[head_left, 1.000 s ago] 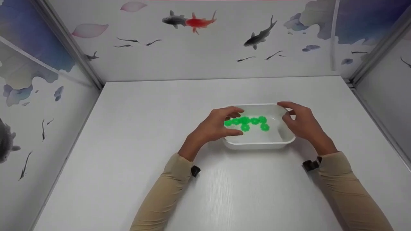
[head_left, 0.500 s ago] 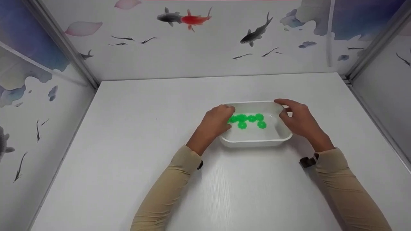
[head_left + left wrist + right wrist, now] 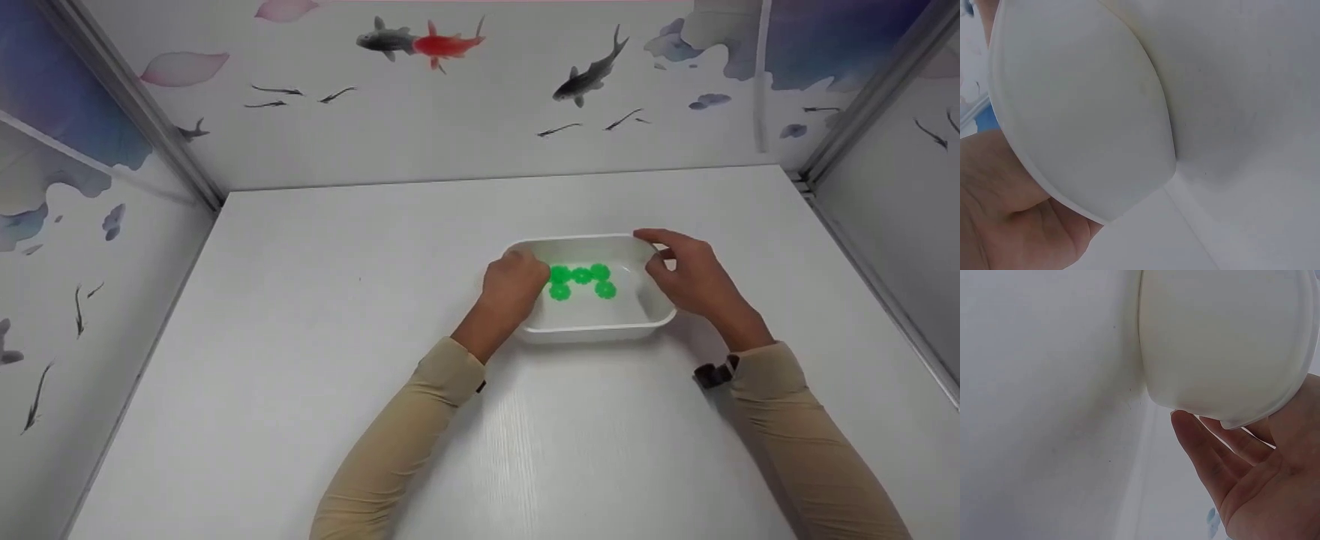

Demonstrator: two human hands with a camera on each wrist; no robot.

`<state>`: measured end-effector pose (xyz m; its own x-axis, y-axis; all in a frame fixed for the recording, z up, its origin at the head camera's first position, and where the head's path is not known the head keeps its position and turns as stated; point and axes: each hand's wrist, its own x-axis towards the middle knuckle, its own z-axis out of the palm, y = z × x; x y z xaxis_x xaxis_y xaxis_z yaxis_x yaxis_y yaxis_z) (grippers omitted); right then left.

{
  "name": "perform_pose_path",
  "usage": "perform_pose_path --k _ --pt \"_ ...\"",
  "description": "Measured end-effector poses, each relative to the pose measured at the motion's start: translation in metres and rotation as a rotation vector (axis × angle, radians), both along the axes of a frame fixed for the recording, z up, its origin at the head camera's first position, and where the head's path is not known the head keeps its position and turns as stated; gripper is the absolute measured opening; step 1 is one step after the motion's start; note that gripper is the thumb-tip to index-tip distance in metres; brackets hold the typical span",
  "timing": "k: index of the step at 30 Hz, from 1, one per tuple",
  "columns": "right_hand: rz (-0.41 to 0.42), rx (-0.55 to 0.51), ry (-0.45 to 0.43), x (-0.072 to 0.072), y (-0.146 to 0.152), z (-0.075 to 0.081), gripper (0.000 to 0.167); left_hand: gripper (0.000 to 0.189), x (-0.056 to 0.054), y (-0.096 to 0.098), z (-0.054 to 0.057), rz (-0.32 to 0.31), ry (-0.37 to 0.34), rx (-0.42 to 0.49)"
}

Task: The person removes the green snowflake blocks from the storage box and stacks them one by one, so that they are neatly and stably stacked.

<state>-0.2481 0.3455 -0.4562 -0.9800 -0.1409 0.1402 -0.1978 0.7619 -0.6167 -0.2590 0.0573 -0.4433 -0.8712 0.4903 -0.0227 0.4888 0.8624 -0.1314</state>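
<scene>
A white rectangular tray (image 3: 592, 328) rests on the table, with several green flower-shaped pieces (image 3: 582, 275) lying in it. Over its left end is my left hand (image 3: 514, 281), fingers curled inward and back of the hand uppermost. Its fingertips are hidden, so I cannot tell what they hold. In the left wrist view the tray's outer wall (image 3: 1084, 107) covers part of the left hand (image 3: 1010, 208). My right hand (image 3: 690, 277) grips the tray's right end, index finger at the far corner and thumb at the rim. The right wrist view shows the right hand's fingers (image 3: 1202, 450) against the outer wall.
White table (image 3: 337, 300) surrounds the tray. A printed panel with fish (image 3: 589, 79) stands along the back, with more panels left and right in metal frames (image 3: 165, 120). A dark wrist device (image 3: 712, 374) sits at the right sleeve.
My left hand has gone from spread fingers above the green pieces to curled fingers at the tray's left end, now covering the leftmost pieces. The right hand keeps its hold; the head view shifts slightly.
</scene>
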Motion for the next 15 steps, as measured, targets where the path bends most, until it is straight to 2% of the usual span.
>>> perform_pose_path --k 5,11,15 --pt "-0.002 -0.006 -0.002 -0.0016 -0.0011 0.0000 0.050 0.024 -0.0011 -0.0029 0.0008 0.006 -0.039 0.077" --pt "-0.003 -0.012 0.001 -0.0017 0.0000 -0.0012 0.050 0.022 -0.0016 -0.0088 0.0040 -0.033 -0.106 0.178" --pt "-0.001 -0.015 -0.002 -0.0010 0.0006 -0.0027 0.049 0.023 -0.0009 -0.0096 0.0039 -0.034 -0.112 0.193"
